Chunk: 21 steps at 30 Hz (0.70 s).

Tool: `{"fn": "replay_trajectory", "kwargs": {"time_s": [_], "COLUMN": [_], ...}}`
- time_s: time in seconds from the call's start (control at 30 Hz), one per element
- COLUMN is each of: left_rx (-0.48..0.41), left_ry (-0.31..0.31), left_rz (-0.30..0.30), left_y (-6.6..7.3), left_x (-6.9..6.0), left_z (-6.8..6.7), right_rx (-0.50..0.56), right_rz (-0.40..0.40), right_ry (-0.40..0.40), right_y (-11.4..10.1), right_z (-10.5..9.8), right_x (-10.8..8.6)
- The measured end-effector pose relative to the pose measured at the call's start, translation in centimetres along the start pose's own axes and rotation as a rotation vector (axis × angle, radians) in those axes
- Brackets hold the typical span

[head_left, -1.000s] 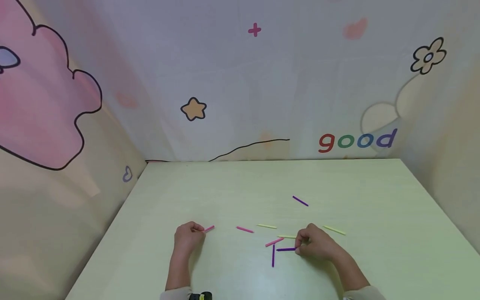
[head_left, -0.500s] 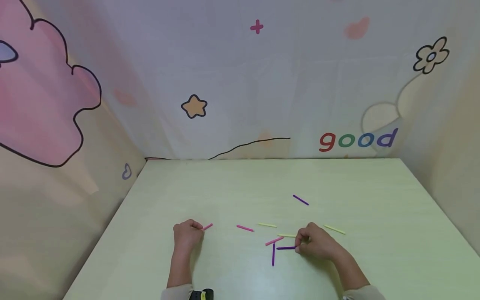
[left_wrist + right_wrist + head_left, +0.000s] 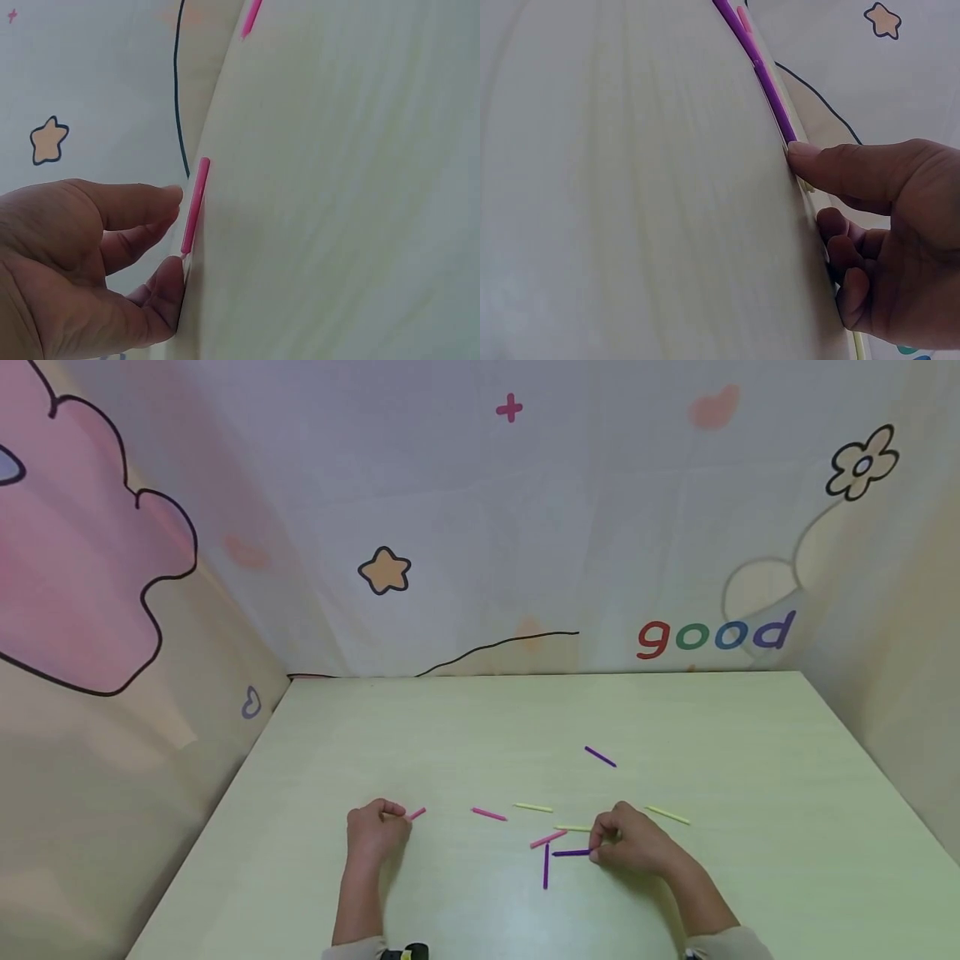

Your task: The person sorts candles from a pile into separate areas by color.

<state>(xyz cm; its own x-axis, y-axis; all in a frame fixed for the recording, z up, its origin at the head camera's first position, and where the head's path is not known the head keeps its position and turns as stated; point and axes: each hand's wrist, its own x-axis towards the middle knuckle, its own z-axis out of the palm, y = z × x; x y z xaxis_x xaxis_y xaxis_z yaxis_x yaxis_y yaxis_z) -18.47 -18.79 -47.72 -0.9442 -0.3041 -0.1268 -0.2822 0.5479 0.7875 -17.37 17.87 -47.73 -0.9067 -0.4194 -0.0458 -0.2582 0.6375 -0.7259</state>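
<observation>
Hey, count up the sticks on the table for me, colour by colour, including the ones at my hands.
Pink sticks: 3
Yellow sticks: 3
Purple sticks: 3
Total: 9

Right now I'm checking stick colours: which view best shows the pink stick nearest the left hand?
Left wrist view: the pink stick appears large and close. The head view shows it small beside the left hand; the right wrist view omits it.
</observation>
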Motion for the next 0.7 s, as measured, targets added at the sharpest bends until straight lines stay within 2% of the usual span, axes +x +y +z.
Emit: {"fn": "replay_trajectory", "kwargs": {"time_s": [0.07,0.2,0.27,0.43,0.7], "left_rx": [-0.025,-0.046,-0.054,-0.075,-0.088], "left_ry": [0.0,-0.007,-0.023,-0.078,-0.122], "left_rz": [-0.008,0.018,0.038,0.039,0.065], "left_y": [-0.1,-0.1,0.0,0.5,1.2], "left_x": [-0.3,-0.9,-1.1,-1.8,-2.5], "left_z": [0.0,-0.1,-0.1,-0.1,0.3], "right_rx": [-0.003,-0.003,-0.001,-0.006,0.004], "right_rz": [0.0,-0.003,0.0,0.008,0.016], "right_ry": [0.001,0.002,0.003,-0.003,0.001], "right_y": [0.0,0.0,0.0,0.0,-0.2], "right_z": [0.0,0.1,0.1,0.1,0.0], "right_x": [0.0,-0.1,-0.1,0.0,-0.1]}}
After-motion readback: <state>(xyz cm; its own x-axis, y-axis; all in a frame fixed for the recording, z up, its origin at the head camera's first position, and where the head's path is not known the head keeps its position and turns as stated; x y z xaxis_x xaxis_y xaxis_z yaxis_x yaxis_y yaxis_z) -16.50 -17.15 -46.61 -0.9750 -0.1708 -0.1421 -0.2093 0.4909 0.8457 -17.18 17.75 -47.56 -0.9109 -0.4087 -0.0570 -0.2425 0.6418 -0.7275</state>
